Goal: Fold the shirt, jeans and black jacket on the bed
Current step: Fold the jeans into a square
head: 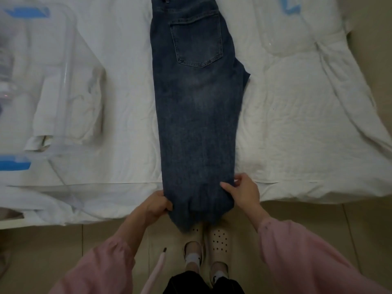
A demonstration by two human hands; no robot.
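Head view: at nine o'clock we see a clear plastic bin [63, 85]. Our left hand [158, 205] has its grip clamped on the left edge of the jeans [197, 107], and our right hand [244, 193] pinches the right edge. The jeans lie halved lengthwise on the bed [297, 124], long axis six to twelve, waist at twelve, hems overhanging at six. Both hands sit equally near the hems, so we judge the fold should carry toward twelve.

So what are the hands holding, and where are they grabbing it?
The jeans. The left hand grips their left edge and the right hand pinches their right edge, low on the legs, where they hang over the bed.
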